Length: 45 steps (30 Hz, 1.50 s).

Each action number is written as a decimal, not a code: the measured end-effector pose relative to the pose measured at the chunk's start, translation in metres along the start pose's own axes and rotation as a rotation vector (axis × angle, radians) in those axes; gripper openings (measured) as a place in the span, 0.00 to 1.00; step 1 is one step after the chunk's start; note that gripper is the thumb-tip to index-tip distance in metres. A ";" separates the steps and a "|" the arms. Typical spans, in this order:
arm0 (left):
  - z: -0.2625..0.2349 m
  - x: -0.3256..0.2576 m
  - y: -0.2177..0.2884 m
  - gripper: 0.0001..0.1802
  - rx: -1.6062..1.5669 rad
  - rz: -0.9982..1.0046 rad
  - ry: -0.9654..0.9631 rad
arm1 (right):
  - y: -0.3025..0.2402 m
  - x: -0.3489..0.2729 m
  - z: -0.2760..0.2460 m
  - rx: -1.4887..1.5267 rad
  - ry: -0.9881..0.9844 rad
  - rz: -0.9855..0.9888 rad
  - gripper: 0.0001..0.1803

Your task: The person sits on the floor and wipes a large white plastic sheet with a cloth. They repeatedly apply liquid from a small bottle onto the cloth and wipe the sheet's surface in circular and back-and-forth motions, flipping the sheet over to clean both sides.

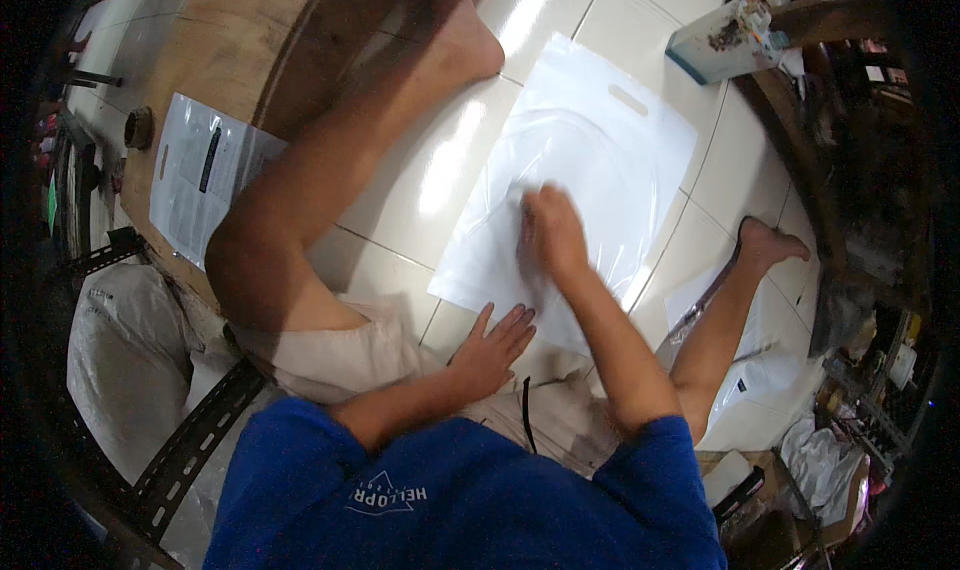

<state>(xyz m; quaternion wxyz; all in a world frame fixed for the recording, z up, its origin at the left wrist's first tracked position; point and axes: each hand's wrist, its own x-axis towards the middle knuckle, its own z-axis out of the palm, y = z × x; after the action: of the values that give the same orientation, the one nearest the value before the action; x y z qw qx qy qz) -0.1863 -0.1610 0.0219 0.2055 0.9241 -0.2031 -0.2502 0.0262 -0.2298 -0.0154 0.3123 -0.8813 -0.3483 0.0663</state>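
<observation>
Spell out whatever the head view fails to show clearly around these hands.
In the head view:
Whether the right hand holds anything: motion blur.
White bag's near right corner: behind the right forearm.
Printed bag on the wooden surface: partly behind the left leg.
Blue shirt's lower part: cut off by the bottom edge.

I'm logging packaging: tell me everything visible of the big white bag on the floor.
The white bag lies flat on the tiled floor, roughly rectangular, glossy like thin plastic, with curved creases. An elongated handle slot cuts through its far end. The left hand is at its near edge; the blurred right hand is on or just above its middle.
</observation>
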 end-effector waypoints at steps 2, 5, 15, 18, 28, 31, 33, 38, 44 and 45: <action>-0.002 -0.001 0.003 0.47 0.007 0.025 -0.017 | 0.017 0.043 -0.014 -0.118 0.030 0.081 0.04; -0.013 0.000 -0.002 0.47 0.011 0.044 -0.037 | 0.048 0.088 -0.034 -0.128 0.076 0.119 0.05; -0.003 0.002 -0.002 0.46 0.015 0.008 -0.048 | -0.018 -0.010 -0.015 -0.026 -0.226 0.034 0.06; -0.005 0.000 -0.003 0.47 0.013 0.007 -0.038 | 0.029 0.050 -0.006 -0.070 0.044 0.066 0.06; -0.001 0.001 -0.001 0.47 -0.051 -0.010 -0.050 | 0.000 -0.024 0.014 0.102 -0.165 -0.043 0.11; 0.045 0.009 -0.006 0.48 -0.324 -0.064 -0.029 | -0.077 -0.075 0.024 0.065 -0.527 -0.054 0.14; 0.027 0.009 -0.007 0.49 -0.210 -0.024 -0.135 | -0.059 -0.060 0.034 0.074 -0.218 -0.052 0.12; -0.004 -0.001 -0.002 0.53 -0.072 0.040 -0.065 | 0.002 0.053 0.006 -0.103 0.090 0.026 0.03; -0.011 -0.003 -0.001 0.52 -0.060 0.031 -0.083 | 0.036 0.103 -0.027 -0.068 0.098 0.159 0.07; -0.010 -0.002 -0.002 0.52 -0.069 0.023 -0.078 | 0.026 0.085 -0.024 -0.026 0.076 0.107 0.08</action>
<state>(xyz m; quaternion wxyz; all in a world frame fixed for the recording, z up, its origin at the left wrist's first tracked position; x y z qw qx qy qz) -0.1823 -0.1553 0.0295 0.2322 0.9035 -0.2128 -0.2906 0.1121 -0.2007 -0.0034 0.3097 -0.9047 -0.2892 0.0446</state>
